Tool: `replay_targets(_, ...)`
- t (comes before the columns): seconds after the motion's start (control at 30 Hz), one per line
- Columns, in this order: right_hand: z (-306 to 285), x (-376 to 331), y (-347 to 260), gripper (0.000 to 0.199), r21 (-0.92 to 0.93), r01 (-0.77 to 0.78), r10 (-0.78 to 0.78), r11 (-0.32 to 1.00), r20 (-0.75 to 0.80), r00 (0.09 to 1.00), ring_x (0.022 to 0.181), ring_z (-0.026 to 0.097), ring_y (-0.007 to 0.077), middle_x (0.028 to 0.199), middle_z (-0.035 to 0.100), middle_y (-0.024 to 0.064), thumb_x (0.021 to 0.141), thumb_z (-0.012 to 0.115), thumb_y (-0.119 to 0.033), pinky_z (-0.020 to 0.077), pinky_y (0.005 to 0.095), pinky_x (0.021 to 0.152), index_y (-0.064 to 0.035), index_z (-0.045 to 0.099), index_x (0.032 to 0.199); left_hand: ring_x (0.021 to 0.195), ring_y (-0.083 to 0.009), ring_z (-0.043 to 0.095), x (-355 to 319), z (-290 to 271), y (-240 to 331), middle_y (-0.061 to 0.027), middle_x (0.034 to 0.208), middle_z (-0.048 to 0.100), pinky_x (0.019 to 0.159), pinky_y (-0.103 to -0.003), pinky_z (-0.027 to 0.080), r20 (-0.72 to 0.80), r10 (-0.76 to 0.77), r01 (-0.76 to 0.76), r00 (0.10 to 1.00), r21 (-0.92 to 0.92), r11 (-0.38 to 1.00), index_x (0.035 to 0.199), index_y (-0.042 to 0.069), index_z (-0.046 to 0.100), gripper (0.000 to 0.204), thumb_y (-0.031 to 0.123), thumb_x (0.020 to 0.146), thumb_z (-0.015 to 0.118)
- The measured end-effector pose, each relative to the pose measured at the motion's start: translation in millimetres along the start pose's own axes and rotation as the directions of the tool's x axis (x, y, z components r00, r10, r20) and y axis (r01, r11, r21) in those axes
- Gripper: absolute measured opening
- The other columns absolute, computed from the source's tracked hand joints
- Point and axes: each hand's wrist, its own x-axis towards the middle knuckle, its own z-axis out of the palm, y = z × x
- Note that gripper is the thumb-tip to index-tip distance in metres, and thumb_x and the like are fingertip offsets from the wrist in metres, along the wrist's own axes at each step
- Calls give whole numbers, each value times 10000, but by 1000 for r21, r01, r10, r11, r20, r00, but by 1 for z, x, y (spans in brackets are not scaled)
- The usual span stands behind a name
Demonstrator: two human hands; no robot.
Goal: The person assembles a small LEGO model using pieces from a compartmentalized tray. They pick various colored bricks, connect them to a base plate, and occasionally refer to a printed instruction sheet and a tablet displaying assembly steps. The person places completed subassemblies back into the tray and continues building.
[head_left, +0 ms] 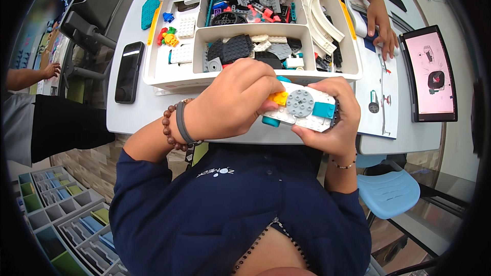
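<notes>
A white brick-built toy model (302, 119) is held above the table's near edge, in front of the parts tray. On its top are a round grey plate (300, 103), a teal brick (324, 110) and a yellow brick (279, 97). Teal round pieces (271, 121) stick out at its left end. My right hand (340, 117) grips the model's right end, thumb along the near side. My left hand (232, 97) is closed at the left end, thumb and finger pinching the yellow brick. The curled fingers hide part of the model.
A white parts tray (179, 77) with loose bricks and curved white tracks (322, 18) lies just beyond. A black phone (129, 73) is at left. At right, another person's hand (381, 28) rests on an instruction booklet (376, 107) beside a tablet (428, 74).
</notes>
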Motion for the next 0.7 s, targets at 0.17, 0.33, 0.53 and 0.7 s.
replay_targets(0.17, 1, 7, -2, 497, 31, -5, 3, 1000, 44, 999, 807, 578, 208, 865, 598, 103, 506, 826, -179, 466, 291, 720, 0, 597, 909, 821, -279, 542, 4, -18, -11, -131, 888, 548, 733, -345, 447, 13, -75, 76, 997, -73, 994, 954, -5, 559, 174, 108, 832, 609)
replay_targets(0.33, 4, 2, 10, 519, 252, -263, 264, 931, 31, 964, 861, 561, 156, 912, 563, 78, 536, 823, -179, 455, 265, 750, 0, 574, 954, 821, -242, 549, 0, -41, -43, -98, 902, 575, 741, -333, 415, 66, -261, 248, 963, 162, 955, 928, 30, 601, 144, 105, 805, 610)
replay_targets(0.53, 9, 6, 12, 525, 309, -341, 328, 888, 94, 940, 921, 558, 136, 996, 511, 73, 574, 829, -123, 462, 255, 792, 1, 558, 1006, 831, -239, 524, 1, -36, -50, -55, 860, 582, 756, -345, 364, 4, -214, 195, 977, 399, 896, 899, 74, 642, 231, 241, 745, 680)
replay_targets(0.7, 10, 9, 7, 527, 245, -279, 261, 929, 103, 960, 886, 552, 123, 972, 532, 58, 565, 839, -142, 459, 244, 742, 3, 576, 997, 835, -249, 519, 22, -31, -24, -74, 859, 568, 787, -358, 361, 169, -64, 52, 984, 79, 996, 986, 51, 591, 397, 376, 768, 654)
